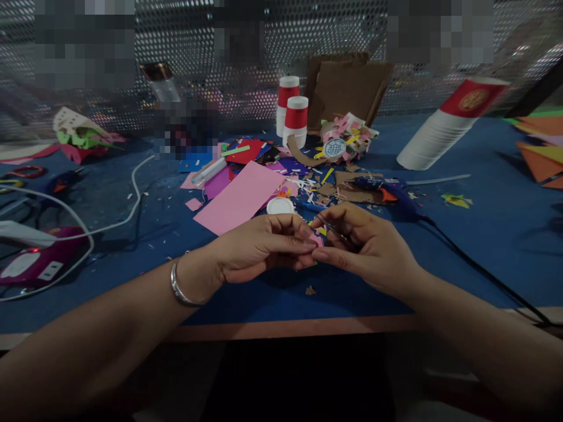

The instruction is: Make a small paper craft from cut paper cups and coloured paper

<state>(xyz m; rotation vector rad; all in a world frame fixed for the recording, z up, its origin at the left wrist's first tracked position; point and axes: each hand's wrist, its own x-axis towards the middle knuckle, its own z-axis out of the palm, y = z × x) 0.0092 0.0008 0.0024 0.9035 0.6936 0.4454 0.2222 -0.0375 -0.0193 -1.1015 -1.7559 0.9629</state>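
At the centre of the head view, our left hand (264,246) pinched a small scrap of pink paper (316,240), while our right hand (376,249) curled closely round a slim, dark tool (334,229) beside it. Just above our hands lay a round white disc (280,206) and a smooth rectangular pink sheet (237,199). Stacked paper cups (295,120) and flat brown cardboard (349,91) stood at upper centre, on the blue tabletop (264,305).

- Looks like a craft workshop
- blue worktable (246,305), littered with paper scraps (303,184)
- perforated panel (303,35), twelve o'clock
- stack of paper cups (440,138), two o'clock
- glue gun (405,202), three o'clock
- purple power strip (57,253), nine o'clock
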